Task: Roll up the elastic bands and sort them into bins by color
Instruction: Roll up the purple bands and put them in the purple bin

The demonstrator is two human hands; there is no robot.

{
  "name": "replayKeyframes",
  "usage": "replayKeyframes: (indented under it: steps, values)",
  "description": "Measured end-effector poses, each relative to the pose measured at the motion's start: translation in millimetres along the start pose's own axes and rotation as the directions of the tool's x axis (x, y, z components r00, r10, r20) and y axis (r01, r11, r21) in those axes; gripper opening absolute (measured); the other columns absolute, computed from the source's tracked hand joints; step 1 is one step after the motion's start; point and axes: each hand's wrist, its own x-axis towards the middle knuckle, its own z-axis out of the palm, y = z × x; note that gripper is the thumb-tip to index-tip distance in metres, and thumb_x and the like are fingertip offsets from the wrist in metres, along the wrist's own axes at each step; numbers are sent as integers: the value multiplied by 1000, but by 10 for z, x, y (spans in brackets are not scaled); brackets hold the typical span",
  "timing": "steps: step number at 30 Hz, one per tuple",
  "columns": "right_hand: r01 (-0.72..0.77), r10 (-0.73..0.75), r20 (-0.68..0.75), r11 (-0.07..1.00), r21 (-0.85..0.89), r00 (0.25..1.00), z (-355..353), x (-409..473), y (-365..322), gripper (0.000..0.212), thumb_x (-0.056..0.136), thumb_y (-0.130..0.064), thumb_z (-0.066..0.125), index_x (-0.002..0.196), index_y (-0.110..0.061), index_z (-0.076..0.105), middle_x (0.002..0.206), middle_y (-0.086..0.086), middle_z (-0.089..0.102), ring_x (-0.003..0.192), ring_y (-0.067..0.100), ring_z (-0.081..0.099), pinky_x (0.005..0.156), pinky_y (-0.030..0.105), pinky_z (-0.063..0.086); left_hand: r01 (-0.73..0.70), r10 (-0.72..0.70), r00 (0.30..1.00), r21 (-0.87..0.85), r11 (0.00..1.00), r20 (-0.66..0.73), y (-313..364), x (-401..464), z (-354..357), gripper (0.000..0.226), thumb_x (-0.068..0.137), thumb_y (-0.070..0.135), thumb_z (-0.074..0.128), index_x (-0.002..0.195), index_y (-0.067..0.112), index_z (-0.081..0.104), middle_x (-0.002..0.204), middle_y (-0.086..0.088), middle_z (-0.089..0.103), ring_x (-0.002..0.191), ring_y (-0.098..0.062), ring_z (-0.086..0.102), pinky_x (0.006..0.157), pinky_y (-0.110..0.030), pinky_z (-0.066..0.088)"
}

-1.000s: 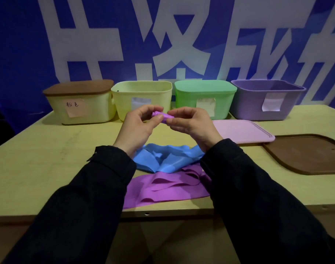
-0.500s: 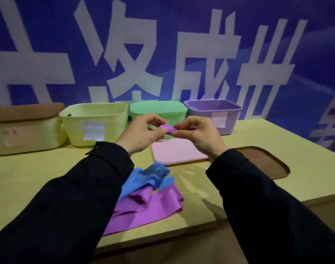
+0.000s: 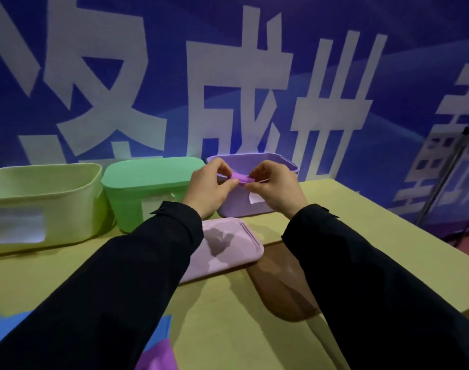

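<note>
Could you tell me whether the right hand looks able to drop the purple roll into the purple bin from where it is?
Probably yes: the right hand pinches the roll right over the bin, which is open, its lid on the table.

The table [image 3: 228,329] is a pale yellowish wood. Along its far edge stand a yellow-green bin [image 3: 41,204], a lidded green bin [image 3: 148,188] and an open purple bin [image 3: 254,206]. Nearer lie a pink lid [image 3: 228,247], a brown lid [image 3: 284,287], and blue [image 3: 4,324] and purple bands [image 3: 158,356].
</note>
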Motion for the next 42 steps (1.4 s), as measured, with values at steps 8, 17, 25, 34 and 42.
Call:
replayKeyframes:
  steps: [8, 17, 25, 34, 42]
  values:
    - [54, -87, -134, 972, -230, 987, 341, 602, 300, 20, 90, -40, 73, 92, -27, 58, 93, -5, 71, 84, 18, 66, 75, 40, 61, -34, 60, 996, 338, 941, -66, -207, 629, 299, 11, 96, 26, 67, 95, 16, 64, 104, -4, 64, 94, -23, 62, 80, -34, 48]
    - [40, -77, -147, 971, -236, 986, 377, 525, 376, 21, 95, -39, 64, 97, -21, 75, 99, -4, 75, 91, 17, 67, 84, 37, 57, -81, 106, 993, 391, 917, -43, -197, 566, 332, 14, 97, 30, 66, 99, 16, 66, 107, -4, 66, 99, -22, 59, 84, -34, 44]
    - [98, -106, -47, 984, -147, 993, 318, -166, -233, 31, 90, -48, 63, 92, -21, 78, 90, -2, 77, 84, 20, 69, 76, 43, 59, -37, 55, 997, 321, 946, -47, 75, -133, -220, 9, 91, 28, 68, 90, 19, 67, 90, -2, 72, 88, -25, 65, 81, -40, 54]
    - [210, -202, 165, 977, -35, 965, 794, -964, -1188, 22, 88, -39, 67, 91, -20, 79, 88, -1, 77, 85, 19, 70, 74, 35, 54, 41, -26, 999, 389, 920, -43, 87, -1238, -1401, 8, 90, 25, 71, 85, 20, 67, 82, 3, 68, 81, -18, 62, 76, -33, 50]
    - [316, -330, 402, 943, 103, 854, 1560, -1714, -1996, 9, 87, -29, 71, 85, -23, 77, 85, -2, 76, 85, 18, 70, 80, 36, 55, 375, -397, 915, 527, 763, -77, -620, -2360, -2512, 17, 90, 26, 69, 76, 20, 63, 68, 4, 65, 71, -21, 65, 67, -33, 47]
